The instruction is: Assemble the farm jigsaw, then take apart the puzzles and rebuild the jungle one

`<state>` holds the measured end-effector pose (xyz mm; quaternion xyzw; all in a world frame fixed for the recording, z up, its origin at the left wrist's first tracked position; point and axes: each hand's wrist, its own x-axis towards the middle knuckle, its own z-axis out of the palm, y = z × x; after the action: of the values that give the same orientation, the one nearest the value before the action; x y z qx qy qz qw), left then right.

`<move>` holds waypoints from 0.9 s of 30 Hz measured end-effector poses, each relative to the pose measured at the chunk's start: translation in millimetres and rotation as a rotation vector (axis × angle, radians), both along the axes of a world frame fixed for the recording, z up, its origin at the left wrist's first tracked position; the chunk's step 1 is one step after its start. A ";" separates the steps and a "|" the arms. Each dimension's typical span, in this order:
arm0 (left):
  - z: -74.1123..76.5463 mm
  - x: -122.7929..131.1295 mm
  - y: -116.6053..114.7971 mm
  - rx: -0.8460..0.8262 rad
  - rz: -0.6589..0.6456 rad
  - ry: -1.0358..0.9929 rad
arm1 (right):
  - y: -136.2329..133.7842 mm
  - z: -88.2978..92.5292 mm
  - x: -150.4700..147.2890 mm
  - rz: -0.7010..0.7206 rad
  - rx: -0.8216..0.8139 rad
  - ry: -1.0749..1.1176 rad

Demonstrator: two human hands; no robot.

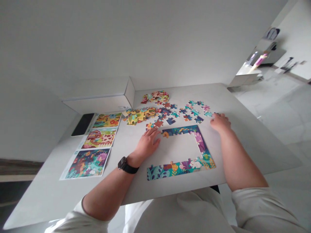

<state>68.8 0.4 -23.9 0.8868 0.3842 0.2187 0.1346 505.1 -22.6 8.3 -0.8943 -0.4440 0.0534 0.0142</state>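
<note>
A partly joined jigsaw border (pixel 182 165) lies flat on the table, with its top, right and bottom edges linked and its left side open. My left hand (pixel 148 142) rests beside the top-left end of the border, fingers stretched out and thumb apart, near an orange-brown puzzle piece (pixel 158 123). Right of the border, my right hand (pixel 220 123) has its fingers curled down on a small dark puzzle piece (pixel 216 113), mostly hidden by the fingertips. Loose teal and dark blue puzzle pieces (pixel 195 112) are spread between the hands, above the border.
Piles of yellow pieces (pixel 138 116) and red-and-yellow pieces (pixel 159 96) lie farther back. Three printed picture sheets (pixel 88 163) are at the left, with a black phone (pixel 83 124) beside them. A white box (pixel 102 94) stands at the back against the wall.
</note>
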 end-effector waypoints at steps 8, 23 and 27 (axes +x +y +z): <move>5.8 4.0 -3.7 -0.063 -0.062 -0.053 | -0.4 1.4 0.2 0.020 -0.019 -0.005; -4.3 7.3 6.7 0.002 -0.019 -0.025 | 0.0 4.7 -4.0 -0.028 0.116 0.034; -8.8 9.9 6.2 0.007 0.001 -0.008 | 8.3 16.2 -23.9 0.176 0.374 0.033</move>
<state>78.7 6.6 -32.7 0.8862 0.3833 0.2236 0.1328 481.2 -14.3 24.5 -0.8328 -0.5224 -0.0143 0.1826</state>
